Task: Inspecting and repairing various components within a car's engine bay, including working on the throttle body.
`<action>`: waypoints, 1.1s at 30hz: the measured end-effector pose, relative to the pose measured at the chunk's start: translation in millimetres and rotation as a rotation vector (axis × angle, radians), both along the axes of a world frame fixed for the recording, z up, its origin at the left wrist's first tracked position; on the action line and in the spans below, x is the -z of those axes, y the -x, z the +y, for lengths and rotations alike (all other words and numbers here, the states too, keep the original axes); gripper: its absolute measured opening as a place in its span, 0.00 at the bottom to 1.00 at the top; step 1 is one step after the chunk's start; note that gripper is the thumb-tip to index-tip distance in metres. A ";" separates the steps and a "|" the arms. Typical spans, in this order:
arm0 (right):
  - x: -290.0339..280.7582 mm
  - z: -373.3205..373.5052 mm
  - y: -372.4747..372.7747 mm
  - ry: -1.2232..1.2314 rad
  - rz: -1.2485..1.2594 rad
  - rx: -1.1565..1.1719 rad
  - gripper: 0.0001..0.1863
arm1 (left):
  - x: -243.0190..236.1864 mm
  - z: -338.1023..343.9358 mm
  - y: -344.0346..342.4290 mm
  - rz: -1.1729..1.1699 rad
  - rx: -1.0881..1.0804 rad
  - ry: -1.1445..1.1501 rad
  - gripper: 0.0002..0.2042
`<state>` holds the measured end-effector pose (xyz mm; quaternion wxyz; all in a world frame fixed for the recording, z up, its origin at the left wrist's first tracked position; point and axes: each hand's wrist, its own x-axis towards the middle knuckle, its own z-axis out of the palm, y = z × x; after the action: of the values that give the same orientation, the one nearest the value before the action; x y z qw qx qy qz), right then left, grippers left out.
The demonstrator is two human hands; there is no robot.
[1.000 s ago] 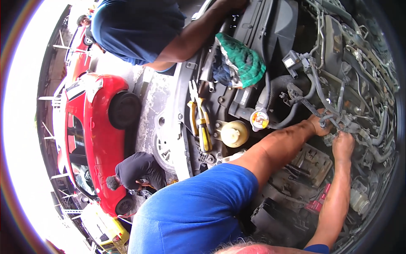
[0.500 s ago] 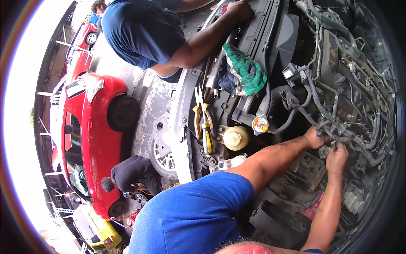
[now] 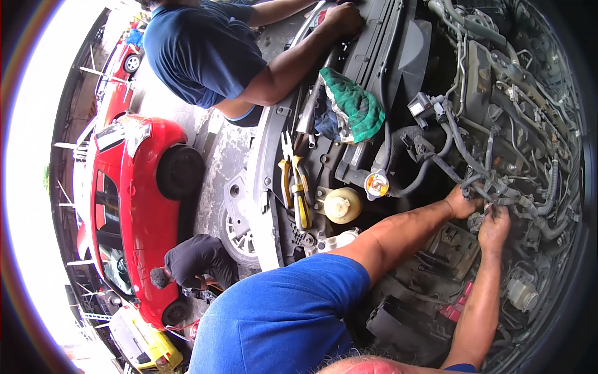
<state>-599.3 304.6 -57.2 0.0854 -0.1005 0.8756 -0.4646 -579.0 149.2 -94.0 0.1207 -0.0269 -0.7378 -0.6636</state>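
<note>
Both of my hands are deep in an open engine bay, at a dark wiring harness point(image 3: 498, 187) with branching, wrapped cables. My left hand point(image 3: 463, 203) is under the harness, its fingers mostly hidden behind cables. Just to its right, my right hand point(image 3: 495, 225) has its fingertips pressed together on the harness. A grey ribbed connector point(image 3: 476, 221) sits between the two hands; I cannot tell whether either touches it. My left arm, in a blue sleeve, crosses the bay from the lower left, while my right forearm rises from the lower edge.
Pliers point(image 3: 290, 165) and a yellow-black screwdriver point(image 3: 301, 209) lie on the front panel. Nearby are a green cloth point(image 3: 356, 106), a round yellowish reservoir point(image 3: 342, 206) and a radiator cap point(image 3: 376, 185). A co-worker point(image 3: 199, 53) leans over the front; another point(image 3: 199, 258) bends beside a red car point(image 3: 146, 230).
My hands stay at the same part of the harness, with the right fingers shifted slightly. The view has moved a little, and the co-worker at the front has shifted left.
</note>
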 end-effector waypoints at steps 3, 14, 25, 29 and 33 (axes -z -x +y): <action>8.3 -6.9 -0.8 0.143 -0.040 0.055 0.11 | 13.6 2.6 3.7 0.000 -0.047 0.008 0.10; -0.3 -21.1 -10.1 0.407 -0.256 0.223 0.07 | 34.8 8.3 4.9 0.126 -0.150 0.135 0.11; 7.0 -18.6 -10.2 0.597 -0.379 0.248 0.11 | 32.2 6.2 6.4 0.112 -0.124 0.128 0.10; 7.4 -20.9 -10.2 0.626 -0.395 0.281 0.10 | 27.9 1.5 5.1 0.133 -0.099 0.161 0.11; 15.4 -17.3 -8.3 0.541 -0.312 0.234 0.10 | 20.7 -1.9 5.0 0.097 -0.045 0.134 0.09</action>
<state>-591.1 287.3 -72.6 0.1347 0.0543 0.7025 -0.6968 -583.9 147.3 -114.6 0.1691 -0.0505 -0.7741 -0.6079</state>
